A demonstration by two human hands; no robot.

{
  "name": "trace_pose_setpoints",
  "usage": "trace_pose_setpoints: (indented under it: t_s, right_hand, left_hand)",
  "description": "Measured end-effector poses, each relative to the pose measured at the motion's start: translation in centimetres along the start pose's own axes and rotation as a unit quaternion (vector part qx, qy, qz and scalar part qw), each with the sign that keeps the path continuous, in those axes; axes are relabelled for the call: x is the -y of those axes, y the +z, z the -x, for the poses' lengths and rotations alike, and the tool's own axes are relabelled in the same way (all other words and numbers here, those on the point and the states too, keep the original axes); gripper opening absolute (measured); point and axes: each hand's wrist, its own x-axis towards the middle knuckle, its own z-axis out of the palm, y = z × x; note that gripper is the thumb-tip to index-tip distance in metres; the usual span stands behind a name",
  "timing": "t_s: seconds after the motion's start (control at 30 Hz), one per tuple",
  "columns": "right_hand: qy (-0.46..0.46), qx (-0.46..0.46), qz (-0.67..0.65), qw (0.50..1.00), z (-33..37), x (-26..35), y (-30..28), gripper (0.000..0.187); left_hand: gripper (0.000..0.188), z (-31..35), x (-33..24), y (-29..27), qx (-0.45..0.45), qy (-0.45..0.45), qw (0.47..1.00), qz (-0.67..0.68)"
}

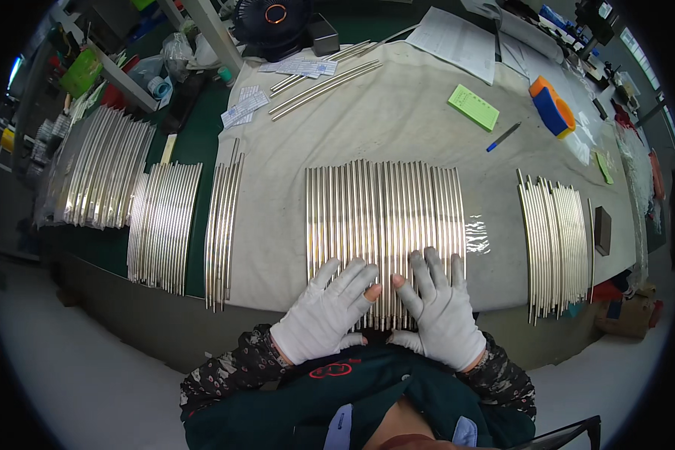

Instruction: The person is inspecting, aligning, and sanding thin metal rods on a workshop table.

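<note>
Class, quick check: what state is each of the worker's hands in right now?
Left hand: open, fingers spread over the middle rods, gripping none.
Right hand: open, fingers spread over the same rods, gripping none.

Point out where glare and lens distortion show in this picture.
Head view: bright bands of glare cross the middle rods; head view: white glints break up the clear plastic just right of them; head view: the front edge of the cloth bows, and the picture's corners fall to black.
</note>
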Motion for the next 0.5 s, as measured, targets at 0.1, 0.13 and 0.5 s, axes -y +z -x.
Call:
trace_pose_setpoints:
  t_s: [0.1,0.13,0.5]
  right_hand:
    - [-0.010,-0.001,-0.004,1.000,-0.42,0.33,-0.04,0.087]
    - [-0.006,-0.002,-0.004,1.000,-0.48,0.37,0.03,0.086]
    - [0.004,-0.002,0.006,1.000,-0.45,0.39,-0.10,0.086]
  left_hand:
    - [0.097,0.22,0.56,0.35,0.003,0.008,1.000,0.001]
    - [0.097,0.16,0.72,0.34,0.005,0.008,1.000,0.003]
    - [0.094,-0.47,0.60,0.01,-0.018,0.026,0.999,0.016]
